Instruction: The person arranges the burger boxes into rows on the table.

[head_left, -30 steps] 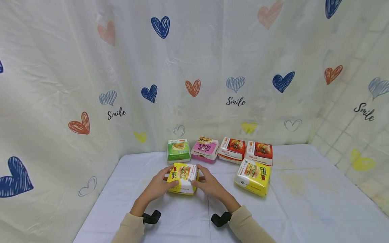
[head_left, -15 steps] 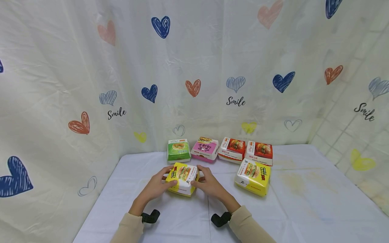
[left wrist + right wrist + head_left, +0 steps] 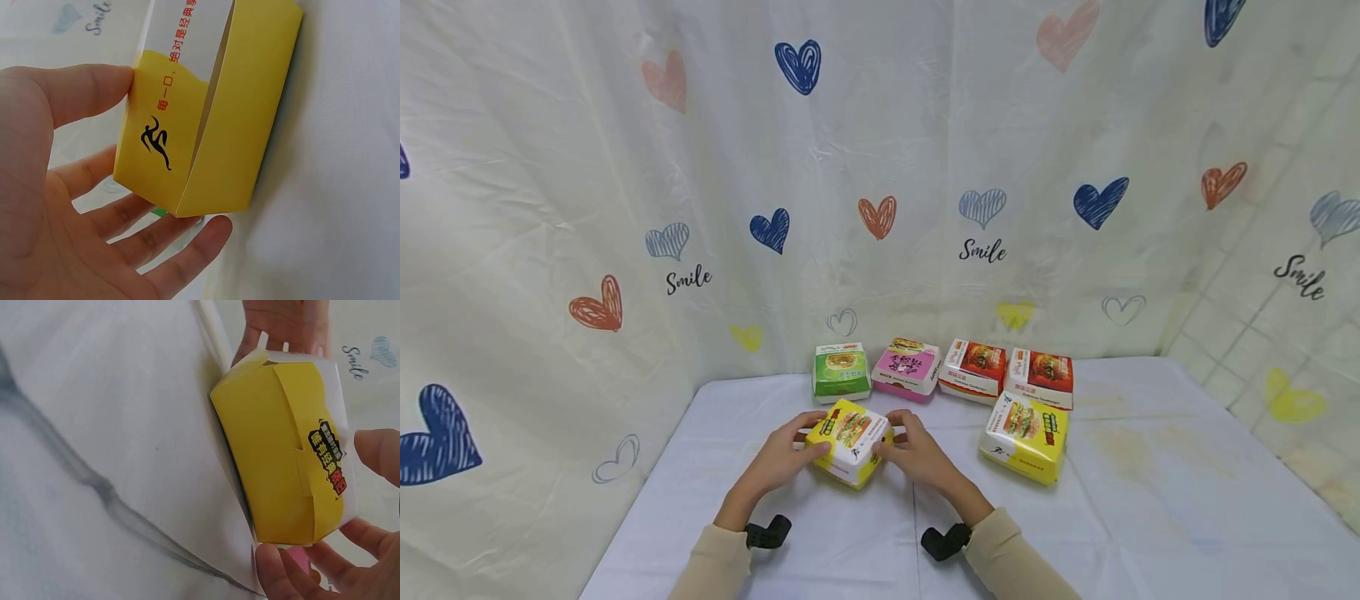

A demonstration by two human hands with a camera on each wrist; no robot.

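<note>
A yellow-and-white burger box (image 3: pixel 850 442) sits on the white cloth, turned at an angle, with a hand on each side. My left hand (image 3: pixel 782 457) holds its left end, thumb at the near top edge and fingers behind. In the left wrist view the left thumb (image 3: pixel 94 90) meets the box's top edge, and a slit shows between lid and base. My right hand (image 3: pixel 917 452) is around the right end, its thumb near the top edge. Fingers (image 3: pixel 331 562) of that hand lie at the box's corner in the right wrist view.
Behind stand a green burger box (image 3: pixel 841 375), a pink one (image 3: pixel 906 368) and two red ones, a left (image 3: pixel 972 371) and a right (image 3: pixel 1039 377). Another yellow box (image 3: pixel 1024 437) stands at right, against the right red one. A heart-printed curtain (image 3: pixel 880 167) backs the table (image 3: pixel 1150 500).
The held burger box has turned clockwise as seen from above, its near edge now slanting toward the lower right. My left hand has shifted slightly left; the other boxes stay put.
</note>
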